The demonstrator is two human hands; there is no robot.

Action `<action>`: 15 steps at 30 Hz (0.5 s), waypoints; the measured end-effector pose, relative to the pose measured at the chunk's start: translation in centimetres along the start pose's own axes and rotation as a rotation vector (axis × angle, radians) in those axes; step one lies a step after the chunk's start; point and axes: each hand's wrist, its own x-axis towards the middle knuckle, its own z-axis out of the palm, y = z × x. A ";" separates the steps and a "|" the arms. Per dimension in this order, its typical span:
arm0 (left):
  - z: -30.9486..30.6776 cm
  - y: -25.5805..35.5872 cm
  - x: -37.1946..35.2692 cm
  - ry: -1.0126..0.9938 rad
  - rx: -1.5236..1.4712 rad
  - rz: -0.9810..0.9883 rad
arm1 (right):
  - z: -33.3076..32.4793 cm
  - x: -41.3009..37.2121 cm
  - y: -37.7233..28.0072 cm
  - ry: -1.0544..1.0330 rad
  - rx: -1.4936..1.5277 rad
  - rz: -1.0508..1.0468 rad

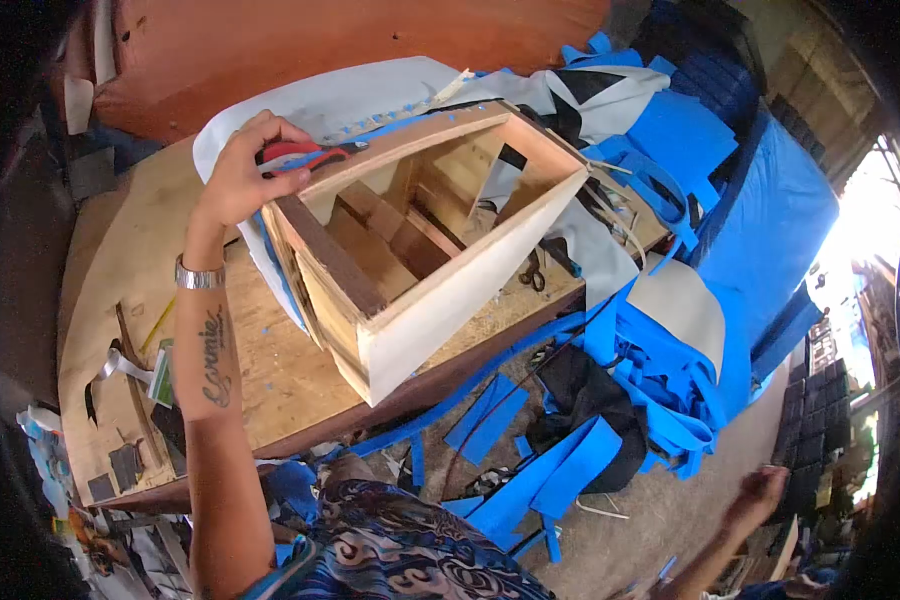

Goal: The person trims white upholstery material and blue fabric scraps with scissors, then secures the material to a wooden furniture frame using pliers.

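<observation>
At the upper left, my left hand [253, 170] is closed round a red-handled tool [295, 154] with a dark end; its exact kind I cannot tell. The hand rests at the near left corner of an open wooden box frame [420, 275]. White material covers the frame's front side, and bare wooden cross pieces show inside. My right hand [760, 495] hangs low at the far right, away from the frame, small and in shade with its fingers poorly visible. Pale grey sheet material [270, 115] lies behind the frame.
The frame stands on a plywood-topped table [300, 395]. Dark-handled scissors [533, 273] lie near its right edge. Blue fabric pieces [670, 410] and strips are heaped on the right and over the floor [610, 540]. An orange-brown covered surface [350, 50] rises behind.
</observation>
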 end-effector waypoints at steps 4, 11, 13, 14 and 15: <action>-0.7 -0.2 0.0 -0.005 0.027 0.063 | -1.2 1.5 -7.6 0.154 -1.074 -0.861; -2.5 -1.1 -0.7 -0.048 0.091 0.090 | 19.4 -6.1 -12.3 -0.222 -0.045 -0.215; -3.2 -1.8 -0.4 -0.081 0.104 0.157 | 24.6 -6.9 -13.3 -0.360 -0.061 -0.120; -3.4 -2.2 -0.3 -0.099 0.107 0.190 | 28.1 -7.6 -14.4 -0.387 -0.080 -0.117; -3.5 -2.5 -0.2 -0.108 0.076 0.226 | 31.1 -7.9 -15.8 -0.492 -0.154 -0.126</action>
